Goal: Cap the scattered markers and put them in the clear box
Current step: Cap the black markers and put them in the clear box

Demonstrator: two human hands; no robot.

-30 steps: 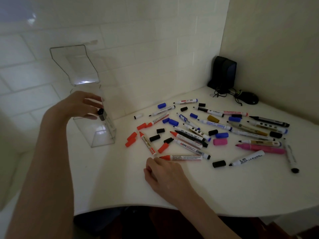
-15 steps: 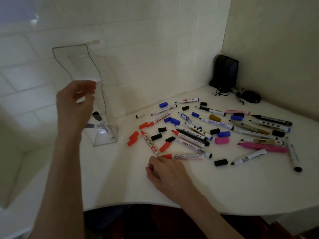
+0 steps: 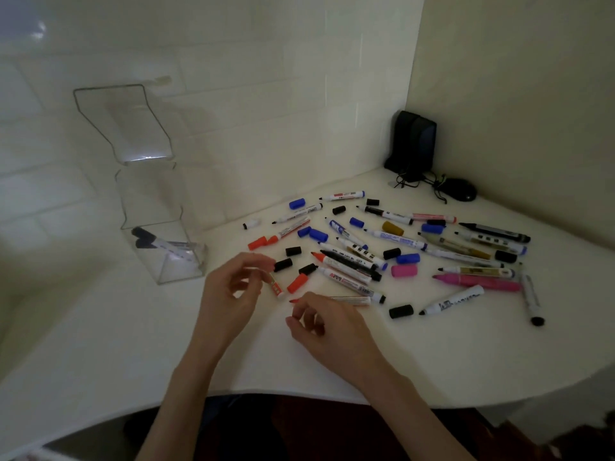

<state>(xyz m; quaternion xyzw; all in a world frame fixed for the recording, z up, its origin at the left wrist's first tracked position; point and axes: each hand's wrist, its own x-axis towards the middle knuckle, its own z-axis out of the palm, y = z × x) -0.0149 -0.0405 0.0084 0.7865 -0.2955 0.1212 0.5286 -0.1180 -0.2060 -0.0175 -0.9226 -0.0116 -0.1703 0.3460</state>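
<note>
Your left hand (image 3: 233, 291) pinches a white marker (image 3: 275, 286) by its upper end, thumb and fingertips closed on it, the rest sticking out below them. Your right hand (image 3: 332, 331) curls loosely over a red-tipped marker (image 3: 351, 299) lying on the table (image 3: 133, 344). Its tip pokes out just left of your index finger, but I cannot tell whether those fingers grip it. A red cap (image 3: 297, 282) lies between your two hands' fingertips. The scattered markers (image 3: 476, 282) lie beyond and to the right of your fingers. The clear box (image 3: 196, 261) stands well left of your left fingers, with dark-capped markers inside.

Dim tiled wall (image 3: 233, 78), white table (image 3: 133, 344)
</note>
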